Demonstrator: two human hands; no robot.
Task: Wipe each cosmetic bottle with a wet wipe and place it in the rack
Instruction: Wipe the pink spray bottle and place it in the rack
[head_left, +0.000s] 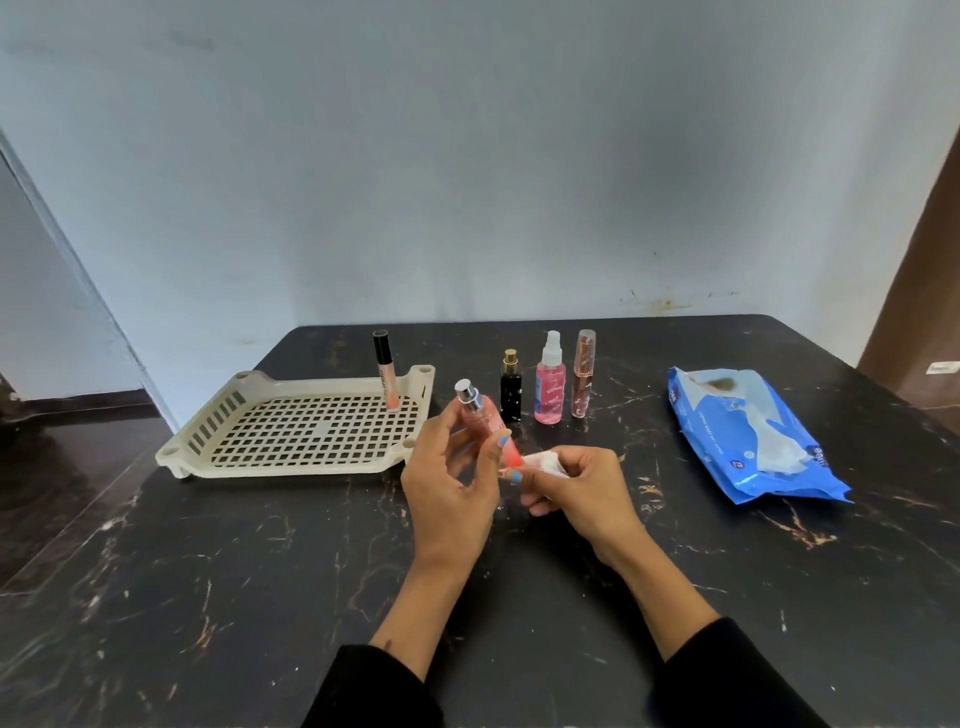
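My left hand (451, 478) grips a slim pink spray bottle (480, 418) with a silver cap, tilted above the table. My right hand (582, 486) pinches a crumpled white wet wipe (545, 462) against the bottle's lower end. A beige perforated rack (291, 434) lies to the left, with a lip gloss tube (385, 371) standing in its far right corner. Behind my hands stand a black bottle with a gold cap (510, 387), a pink spray bottle (549, 382) and a clear pink tube (583, 374).
A blue pack of wet wipes (748, 431) lies at the right, one wipe poking out of its opening. The dark marbled table (208, 571) ends at a pale wall behind. A brown door shows at the far right.
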